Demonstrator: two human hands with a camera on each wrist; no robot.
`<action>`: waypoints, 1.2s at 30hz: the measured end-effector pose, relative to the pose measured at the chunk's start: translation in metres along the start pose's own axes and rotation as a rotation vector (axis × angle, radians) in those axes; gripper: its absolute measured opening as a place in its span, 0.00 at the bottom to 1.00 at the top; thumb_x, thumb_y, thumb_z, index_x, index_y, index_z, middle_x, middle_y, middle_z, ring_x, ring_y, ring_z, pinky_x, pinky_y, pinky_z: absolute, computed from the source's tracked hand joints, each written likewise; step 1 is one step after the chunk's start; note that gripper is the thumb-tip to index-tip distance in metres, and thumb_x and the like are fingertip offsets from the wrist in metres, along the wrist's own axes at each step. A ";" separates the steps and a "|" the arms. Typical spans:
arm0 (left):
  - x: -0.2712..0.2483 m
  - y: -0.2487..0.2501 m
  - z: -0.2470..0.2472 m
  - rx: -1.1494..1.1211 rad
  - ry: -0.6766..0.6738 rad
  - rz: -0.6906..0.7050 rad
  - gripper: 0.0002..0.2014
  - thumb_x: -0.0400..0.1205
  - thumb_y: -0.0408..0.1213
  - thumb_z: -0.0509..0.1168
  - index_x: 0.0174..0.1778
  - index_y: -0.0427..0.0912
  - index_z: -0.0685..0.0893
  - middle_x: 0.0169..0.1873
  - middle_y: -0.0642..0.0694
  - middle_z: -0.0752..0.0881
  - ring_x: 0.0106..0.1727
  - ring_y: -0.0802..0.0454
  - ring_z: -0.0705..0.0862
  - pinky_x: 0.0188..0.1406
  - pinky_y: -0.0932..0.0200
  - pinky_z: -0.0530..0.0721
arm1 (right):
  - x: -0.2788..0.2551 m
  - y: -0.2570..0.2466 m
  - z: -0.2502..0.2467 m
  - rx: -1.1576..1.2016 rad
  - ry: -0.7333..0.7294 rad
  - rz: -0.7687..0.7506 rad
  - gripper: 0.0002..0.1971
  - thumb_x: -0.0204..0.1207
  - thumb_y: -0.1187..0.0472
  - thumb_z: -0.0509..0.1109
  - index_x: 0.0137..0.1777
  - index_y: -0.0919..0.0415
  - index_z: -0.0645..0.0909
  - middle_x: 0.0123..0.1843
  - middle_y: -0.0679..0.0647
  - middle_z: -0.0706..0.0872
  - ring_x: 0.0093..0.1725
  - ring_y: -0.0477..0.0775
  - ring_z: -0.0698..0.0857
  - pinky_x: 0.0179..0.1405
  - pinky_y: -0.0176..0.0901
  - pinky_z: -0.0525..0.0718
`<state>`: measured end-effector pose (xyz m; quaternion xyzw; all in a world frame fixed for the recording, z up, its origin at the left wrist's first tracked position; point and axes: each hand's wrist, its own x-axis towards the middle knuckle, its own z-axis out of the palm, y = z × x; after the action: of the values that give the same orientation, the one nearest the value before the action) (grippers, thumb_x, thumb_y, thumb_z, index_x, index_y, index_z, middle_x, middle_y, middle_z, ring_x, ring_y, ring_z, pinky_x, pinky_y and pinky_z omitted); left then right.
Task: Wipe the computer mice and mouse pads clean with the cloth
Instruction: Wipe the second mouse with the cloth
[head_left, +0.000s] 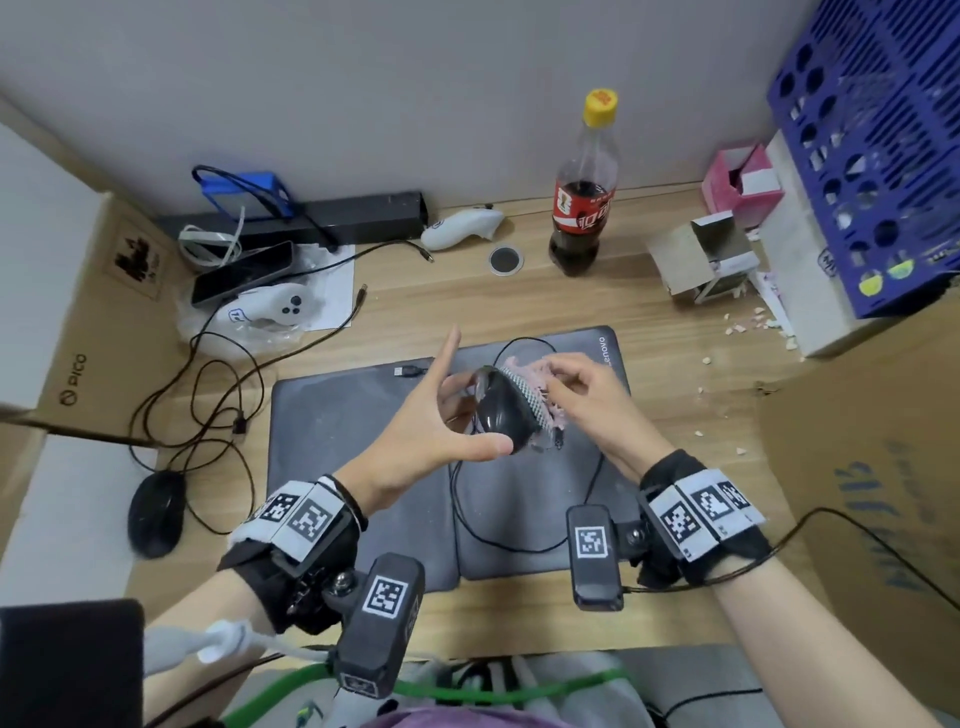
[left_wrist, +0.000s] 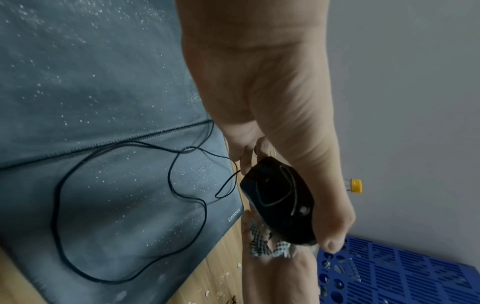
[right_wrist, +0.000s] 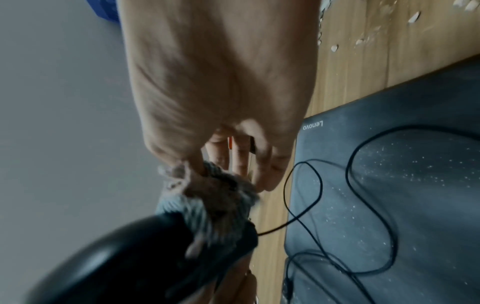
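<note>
Left hand (head_left: 415, 431) gripping black mouse (head_left: 503, 413) (lifted above pad), right hand (head_left: 597, 410) pressing cloth (head_left: 530, 387) on it

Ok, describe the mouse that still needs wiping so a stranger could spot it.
Start at the dark grey Lenovo mouse pad in the middle of the wooden desk, then look left past its edge. There a black corded computer mouse lies on the desk near the cardboard box; unlike the black mouse in hand, nobody touches it.
</note>
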<state>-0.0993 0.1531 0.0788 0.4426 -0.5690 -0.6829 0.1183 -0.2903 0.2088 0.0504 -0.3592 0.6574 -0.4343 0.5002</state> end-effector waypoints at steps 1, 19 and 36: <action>-0.001 0.001 -0.001 -0.002 -0.006 0.002 0.68 0.55 0.44 0.83 0.87 0.61 0.45 0.70 0.55 0.78 0.68 0.63 0.82 0.72 0.60 0.78 | 0.002 0.001 0.004 0.031 -0.010 0.011 0.10 0.83 0.67 0.64 0.57 0.69 0.85 0.59 0.62 0.86 0.54 0.51 0.84 0.60 0.47 0.80; 0.026 -0.016 0.008 -0.414 0.176 -0.090 0.60 0.64 0.45 0.78 0.88 0.56 0.47 0.57 0.52 0.89 0.61 0.51 0.87 0.73 0.52 0.78 | -0.005 0.007 0.023 0.009 0.022 0.020 0.14 0.86 0.53 0.57 0.54 0.52 0.85 0.49 0.48 0.85 0.52 0.42 0.82 0.56 0.36 0.76; 0.032 -0.033 0.017 -0.571 -0.034 -0.144 0.62 0.60 0.55 0.84 0.87 0.48 0.56 0.64 0.40 0.72 0.65 0.39 0.73 0.76 0.42 0.73 | 0.006 0.021 0.007 0.072 0.110 0.055 0.07 0.82 0.61 0.65 0.51 0.59 0.85 0.51 0.54 0.88 0.55 0.53 0.85 0.66 0.56 0.81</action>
<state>-0.1191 0.1538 0.0336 0.4190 -0.3228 -0.8294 0.1798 -0.2859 0.2096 0.0283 -0.2983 0.6774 -0.4629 0.4878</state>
